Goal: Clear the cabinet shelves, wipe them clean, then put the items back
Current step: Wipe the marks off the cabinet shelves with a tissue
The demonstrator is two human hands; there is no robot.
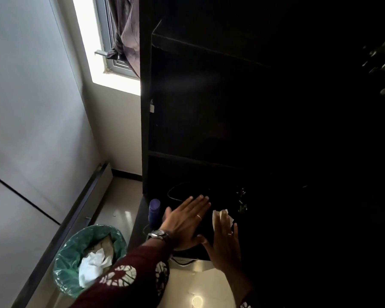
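Note:
The dark cabinet (209,161) stands open, and its upper shelves look bare in the gloom. At its lowest level my left hand (184,223), with a wristwatch and a ring, lies flat with straight fingers on a black box-like item (206,221). To the right, my right hand (226,241) presses a white tissue (218,215) against the same item with straight fingers. A thin black cable (173,194) loops behind the left hand. A blue bottle (154,211) stands just left of my left hand.
A bin with a green liner (76,252) holding crumpled white paper stands on the floor at the lower left. A light wall runs along the left, with a bright window (91,41) behind. Metal hinges (384,67) show at the right edge.

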